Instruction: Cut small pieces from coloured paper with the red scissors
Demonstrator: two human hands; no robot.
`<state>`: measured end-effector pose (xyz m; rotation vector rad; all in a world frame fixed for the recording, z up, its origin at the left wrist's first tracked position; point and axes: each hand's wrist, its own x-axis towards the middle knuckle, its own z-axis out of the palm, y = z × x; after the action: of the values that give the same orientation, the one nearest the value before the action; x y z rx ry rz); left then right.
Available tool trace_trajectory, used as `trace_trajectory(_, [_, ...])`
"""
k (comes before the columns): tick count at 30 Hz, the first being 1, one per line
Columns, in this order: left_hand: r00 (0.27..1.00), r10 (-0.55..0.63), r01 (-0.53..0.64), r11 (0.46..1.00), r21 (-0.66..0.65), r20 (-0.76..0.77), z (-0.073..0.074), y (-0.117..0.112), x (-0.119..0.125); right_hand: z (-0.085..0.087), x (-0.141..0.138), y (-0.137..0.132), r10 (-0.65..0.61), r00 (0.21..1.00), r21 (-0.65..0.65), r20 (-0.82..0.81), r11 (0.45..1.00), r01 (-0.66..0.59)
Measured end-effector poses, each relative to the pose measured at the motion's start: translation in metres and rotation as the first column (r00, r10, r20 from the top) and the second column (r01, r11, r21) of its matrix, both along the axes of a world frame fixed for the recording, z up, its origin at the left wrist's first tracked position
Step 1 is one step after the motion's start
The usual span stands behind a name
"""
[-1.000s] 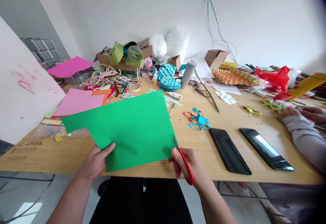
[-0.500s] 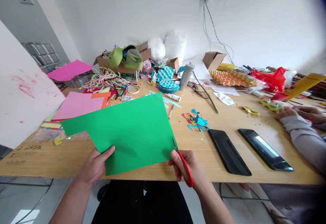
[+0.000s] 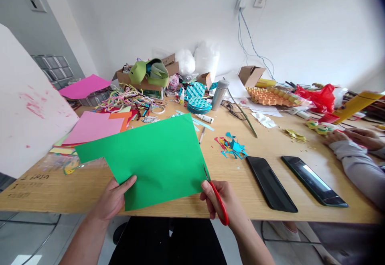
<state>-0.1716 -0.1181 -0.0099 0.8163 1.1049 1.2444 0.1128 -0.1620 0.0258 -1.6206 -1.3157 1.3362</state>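
Observation:
A large green paper sheet [image 3: 156, 156] is held just above the wooden table's [image 3: 270, 144] near edge. My left hand [image 3: 112, 198] pinches its lower left corner, thumb on top. My right hand [image 3: 221, 200] grips red-handled scissors [image 3: 217, 198], whose blades touch the sheet's lower right edge.
Pink and orange paper sheets [image 3: 93, 124] lie at the left beside a white board [image 3: 24, 108]. Coloured paper scraps [image 3: 231, 144] and two black phones [image 3: 270, 182] lie to the right. Another person's hands and grey sleeve [image 3: 355, 152] rest at the far right. Boxes and craft clutter fill the back.
The view has tilted slightly, so everything sits a little lower in the picture. Both hands keep their hold on the green sheet and the scissors.

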Motion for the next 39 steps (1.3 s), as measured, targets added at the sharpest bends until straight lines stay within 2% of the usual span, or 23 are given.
trace_trajectory(20, [1.0, 0.001, -0.001, 1.0, -0.026, 0.014, 0.002, 0.0, 0.001, -0.003, -0.003, 0.001, -0.062, 0.998, -0.061, -0.012, 0.996, 0.061])
trace_trajectory(24, [1.0, -0.006, 0.006, 1.0, -0.027, 0.011, 0.003, 0.0, 0.002, -0.003, -0.003, 0.001, -0.032, 0.999, -0.053, -0.011, 0.998, 0.032])
trace_trajectory(28, [1.0, 0.007, -0.007, 0.999, -0.033, 0.016, 0.004, 0.0, 0.002, 0.003, -0.001, 0.002, 0.014, 1.0, -0.04, 0.011, 0.999, -0.013])
trace_trajectory(33, [0.998, 0.055, -0.054, 0.998, -0.027, 0.029, 0.006, 0.001, 0.003, 0.014, 0.001, 0.004, 0.015, 0.999, -0.065, 0.032, 0.998, -0.013])
trace_trajectory(39, [0.998, 0.026, -0.023, 0.997, -0.072, 0.052, 0.011, 0.006, 0.001, 0.019, 0.0, 0.009, 0.033, 0.999, -0.005, -0.001, 0.999, -0.033])
